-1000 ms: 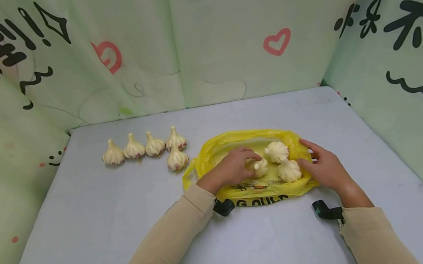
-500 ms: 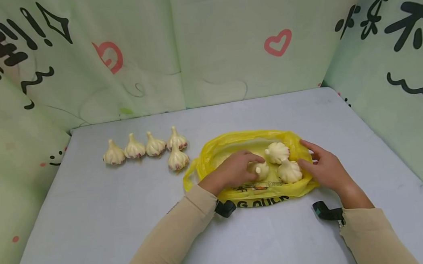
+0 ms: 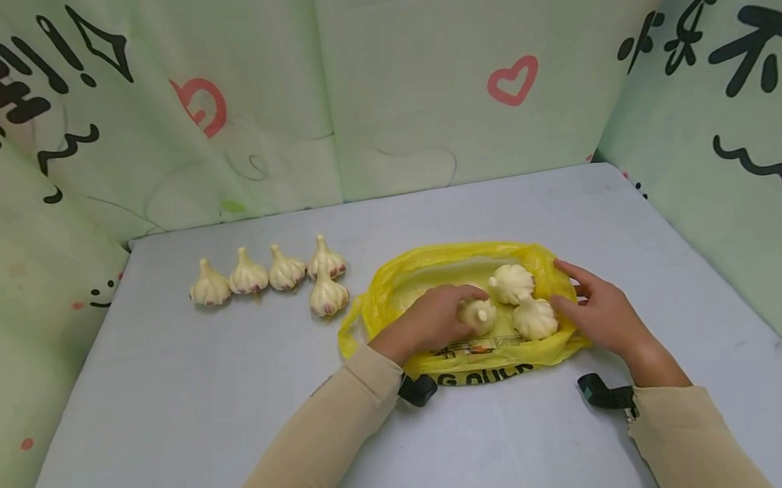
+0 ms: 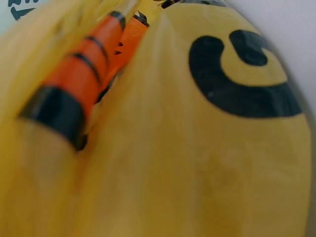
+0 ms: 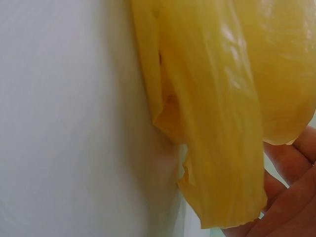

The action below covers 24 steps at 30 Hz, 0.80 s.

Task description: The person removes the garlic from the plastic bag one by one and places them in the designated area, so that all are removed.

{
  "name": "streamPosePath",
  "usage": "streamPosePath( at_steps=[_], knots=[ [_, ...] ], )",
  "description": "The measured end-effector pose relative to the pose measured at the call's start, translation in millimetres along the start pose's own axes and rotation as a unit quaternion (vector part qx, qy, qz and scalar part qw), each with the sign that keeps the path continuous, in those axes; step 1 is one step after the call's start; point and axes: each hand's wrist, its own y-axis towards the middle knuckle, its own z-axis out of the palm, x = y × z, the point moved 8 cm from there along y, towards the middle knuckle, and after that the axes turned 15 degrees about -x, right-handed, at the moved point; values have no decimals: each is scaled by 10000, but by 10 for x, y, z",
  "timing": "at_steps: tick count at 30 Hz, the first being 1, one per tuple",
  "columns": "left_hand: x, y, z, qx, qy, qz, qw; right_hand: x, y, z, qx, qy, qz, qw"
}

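Observation:
A yellow plastic bag (image 3: pixel 426 260) lies with its mouth spread open, its rim standing up around three pale garlic bulbs. My left hand (image 3: pixel 436 317) reaches in over the left side and grips one garlic bulb (image 3: pixel 479 318), thumb and fingers about its left side. The other two bulbs, a far one (image 3: pixel 511 284) and a near one (image 3: pixel 535 319), sit together to its right. At the bag's right rim my right hand (image 3: pixel 602 310) holds the plastic, thumb inside and fingers outside. The left wrist view shows only the printed bag (image 4: pixel 237 163); the left hand is hidden there.
Left of the bag, several garlic bulbs (image 3: pixel 248 272) stand in a row, stems up, with one bulb (image 3: pixel 329 292) in front of the row's right end. The pale table (image 3: pixel 172 406) ends at a printed curtain (image 3: pixel 408 86). A bag handle (image 3: pixel 348 336) droops on the left.
The left hand has shifted very slightly right and toward the front, and the stem of the bulb it grips has turned a little. The right hand and the bag stay as they were.

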Motion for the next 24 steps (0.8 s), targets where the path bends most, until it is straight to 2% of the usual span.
streamPosePath(
  at_steps=[6,13,19,24],
  knots=[
    [38,-27,-115,-217,-174,-132,9995,-10,4,-2,7,1,13,10000],
    [51,-52,-288,-404,-886,-343,9947,-1,2,-11,-8,14,-1,10000],
    [54,-149,-472,-555,-1304,-494,9887,2,-4,-8,-7,5,22,10000],
    [59,-239,-678,-739,-1379,-516,9863,-11,-3,-7,5,-50,45,10000]
  ],
)
